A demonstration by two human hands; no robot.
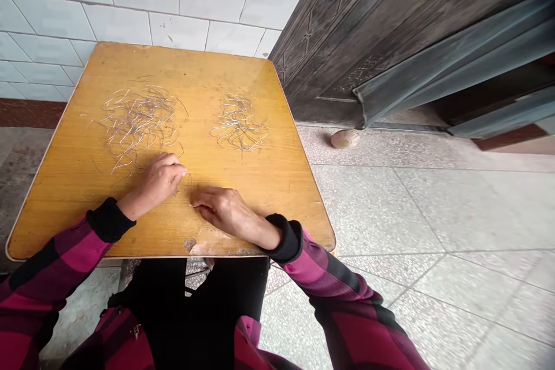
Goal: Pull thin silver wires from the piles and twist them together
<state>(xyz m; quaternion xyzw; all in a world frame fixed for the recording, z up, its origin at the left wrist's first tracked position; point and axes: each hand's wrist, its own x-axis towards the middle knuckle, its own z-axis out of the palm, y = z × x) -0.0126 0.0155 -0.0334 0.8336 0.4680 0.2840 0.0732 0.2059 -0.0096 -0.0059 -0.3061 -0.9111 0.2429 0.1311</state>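
A small yellow wooden table stands in front of me. On its left half lies a loose, tangled pile of thin bent wires. A smaller, tidier bunch of wires lies on the right half. My left hand rests at the near edge of the big pile, fingers curled in a pinch on a single thin wire. My right hand lies on the tabletop just right of it, fingertips pinched on the other end of that same wire.
White tiled wall behind the table. A dark carved metal door stands to the right, with a small round ball on the speckled stone floor at its foot. My knees sit under the table's near edge.
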